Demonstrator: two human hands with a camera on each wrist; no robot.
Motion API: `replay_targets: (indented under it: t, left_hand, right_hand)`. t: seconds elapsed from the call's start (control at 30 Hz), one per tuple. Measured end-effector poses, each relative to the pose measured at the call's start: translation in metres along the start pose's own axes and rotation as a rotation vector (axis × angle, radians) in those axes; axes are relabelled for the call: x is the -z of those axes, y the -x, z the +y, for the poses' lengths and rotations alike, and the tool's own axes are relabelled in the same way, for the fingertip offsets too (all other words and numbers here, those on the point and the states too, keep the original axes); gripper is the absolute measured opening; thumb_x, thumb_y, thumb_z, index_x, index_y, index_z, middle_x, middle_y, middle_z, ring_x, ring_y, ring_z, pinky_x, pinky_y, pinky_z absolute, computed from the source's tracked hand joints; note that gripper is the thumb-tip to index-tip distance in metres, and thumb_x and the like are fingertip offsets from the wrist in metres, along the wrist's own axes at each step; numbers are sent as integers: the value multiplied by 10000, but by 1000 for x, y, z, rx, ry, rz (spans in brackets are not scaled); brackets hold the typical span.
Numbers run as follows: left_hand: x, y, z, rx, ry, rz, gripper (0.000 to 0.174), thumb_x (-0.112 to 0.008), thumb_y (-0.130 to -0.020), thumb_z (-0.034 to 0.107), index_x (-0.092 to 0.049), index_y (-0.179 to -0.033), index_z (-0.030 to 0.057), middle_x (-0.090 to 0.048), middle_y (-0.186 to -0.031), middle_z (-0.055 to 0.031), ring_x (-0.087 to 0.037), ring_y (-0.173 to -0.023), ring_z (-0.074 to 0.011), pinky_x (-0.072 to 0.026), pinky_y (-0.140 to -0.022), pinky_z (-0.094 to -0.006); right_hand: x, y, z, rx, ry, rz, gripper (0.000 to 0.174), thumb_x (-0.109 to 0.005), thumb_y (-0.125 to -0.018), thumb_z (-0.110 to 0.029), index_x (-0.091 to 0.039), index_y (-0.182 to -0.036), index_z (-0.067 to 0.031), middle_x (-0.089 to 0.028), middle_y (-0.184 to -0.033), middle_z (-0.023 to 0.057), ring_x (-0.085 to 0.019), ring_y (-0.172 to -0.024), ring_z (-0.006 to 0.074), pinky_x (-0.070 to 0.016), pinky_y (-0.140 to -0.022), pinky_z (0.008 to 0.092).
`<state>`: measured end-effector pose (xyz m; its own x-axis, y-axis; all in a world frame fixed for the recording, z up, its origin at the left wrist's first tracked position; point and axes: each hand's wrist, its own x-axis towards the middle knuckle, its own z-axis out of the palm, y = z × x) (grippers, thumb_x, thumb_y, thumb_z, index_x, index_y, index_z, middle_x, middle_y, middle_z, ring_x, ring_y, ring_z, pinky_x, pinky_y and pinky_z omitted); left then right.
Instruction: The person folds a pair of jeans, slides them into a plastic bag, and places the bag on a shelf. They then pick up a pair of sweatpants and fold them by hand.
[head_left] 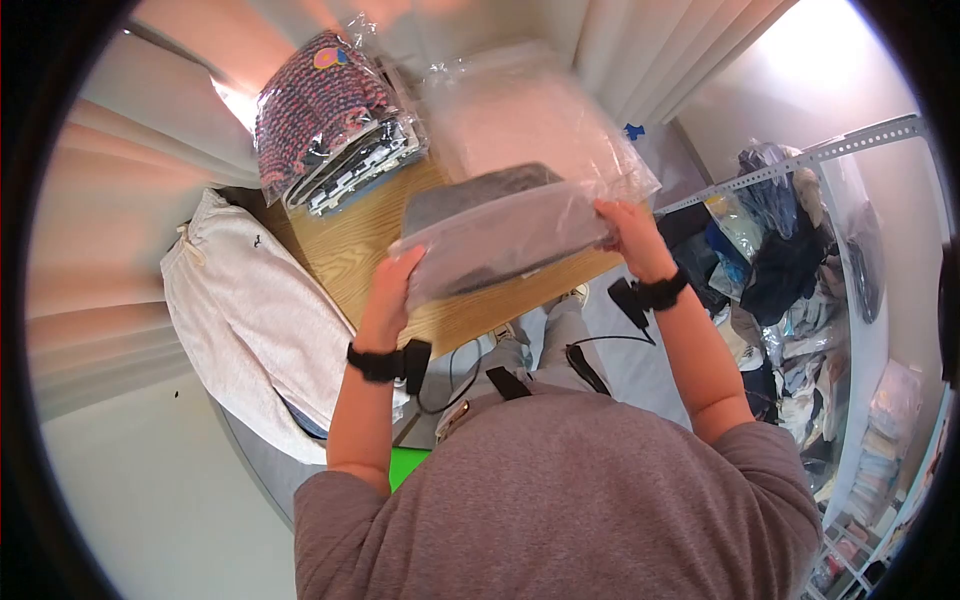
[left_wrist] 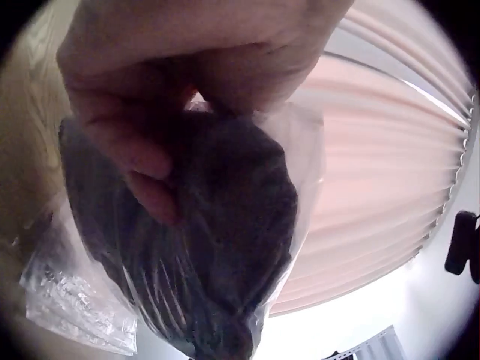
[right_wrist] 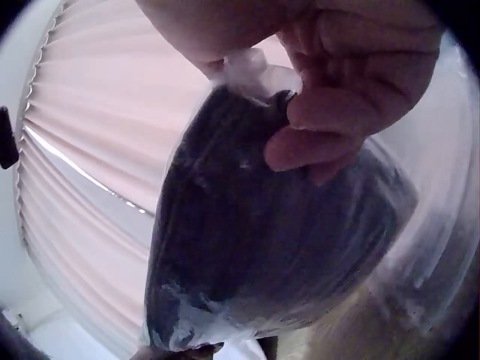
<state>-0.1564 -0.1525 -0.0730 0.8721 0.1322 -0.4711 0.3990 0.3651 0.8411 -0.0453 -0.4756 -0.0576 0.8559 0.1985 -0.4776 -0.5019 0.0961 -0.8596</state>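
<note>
A clear plastic bag (head_left: 500, 245) with dark folded cloth (left_wrist: 232, 202) inside is held up above the wooden table. My left hand (head_left: 392, 300) grips its left end, fingers curled under it in the left wrist view. At the other end my right hand (head_left: 637, 240) pinches the bag's plastic between thumb and fingers; in the right wrist view the dark cloth (right_wrist: 255, 217) hangs below the right hand (right_wrist: 337, 90).
Clear plastic bags (head_left: 520, 110) lie at the table's back right. Bagged knitwear (head_left: 325, 110) is stacked at the back left. Light trousers (head_left: 255, 310) lie left of the wooden table (head_left: 340, 240). A shelf of bagged clothes (head_left: 790, 270) stands at the right.
</note>
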Motion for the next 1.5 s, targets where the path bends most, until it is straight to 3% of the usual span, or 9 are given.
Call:
replay_targets:
  t: [0.33,0.43,0.5,0.53,0.63,0.87,1.03,1.13,1.5]
  left_hand:
    - [77,80,-32,240,297,222,305,-606,-818,246,-601,-1033,29,-634,-957,-70,-603,-855,-184,-471,-734,-296]
    - [82,76,-40,239,372,181,266,-608,-814,243,-607,-990,43,-634,-927,-67,-600,-842,-179,-470,-744,-297]
    - [81,75,-40,246,388,142,257,-609,-812,234,-605,-989,48,-635,-921,-72,-601,-845,-184,-472,-751,-303]
    - [85,73,-43,244,394,148,257,-609,-812,234,-605,-989,48,-635,-921,-72,-601,-845,-184,-472,-751,-303]
    - [94,67,-51,287,447,133,244,-610,-812,217,-602,-992,52,-638,-920,-80,-605,-841,-188,-480,-753,-309]
    - [100,66,-53,190,547,100,228,-600,-820,215,-592,-971,45,-639,-916,-80,-605,-835,-176,-491,-755,-324]
    - [116,74,-48,-64,337,281,397,-624,-769,123,-521,-1140,25,-597,-1092,-89,-562,-1022,-226,-461,-863,-343]
    - [80,77,-24,-545,-412,312,786,-660,-634,-79,-370,-1351,60,-508,-1258,-94,-483,-1155,-273,-387,-974,-333]
    - [73,45,20,-514,-444,153,400,-518,-821,-25,-460,-1215,-60,-546,-1158,-119,-507,-1065,-199,-362,-963,-319]
  right_hand:
    - [-42,20,73,-238,124,-289,318,-553,-881,-353,-575,-796,-47,-579,-674,19,-532,-527,101,-419,-472,216]
    - [-39,15,82,142,340,-128,427,-551,-859,-445,-571,-951,-29,-616,-809,63,-593,-744,158,-465,-639,253]
    - [-43,28,59,834,286,-220,629,-576,-799,-546,-499,-1165,-40,-591,-1071,113,-517,-1067,201,-400,-900,331]
    - [-39,34,50,755,386,-408,784,-631,-730,-577,-413,-1288,-71,-489,-1267,110,-372,-1248,223,-253,-1042,391]
    - [-31,40,48,688,668,-741,800,-718,-673,-493,-418,-1288,-78,-492,-1276,96,-396,-1233,269,-260,-1044,422]
    - [-40,11,75,773,915,-587,578,-714,-651,-2,-538,-1193,-100,-599,-1130,100,-556,-1053,266,-432,-912,333]
    - [-48,-3,72,594,670,-528,538,-702,-672,4,-546,-1179,-83,-600,-1130,107,-552,-1076,235,-424,-922,321]
    - [-50,-11,68,499,605,-571,529,-707,-688,-15,-541,-1186,-79,-597,-1138,98,-551,-1075,205,-424,-921,314]
    - [-64,5,8,523,386,-503,507,-674,-791,-82,-468,-1254,-53,-568,-1145,47,-506,-1055,118,-412,-934,292]
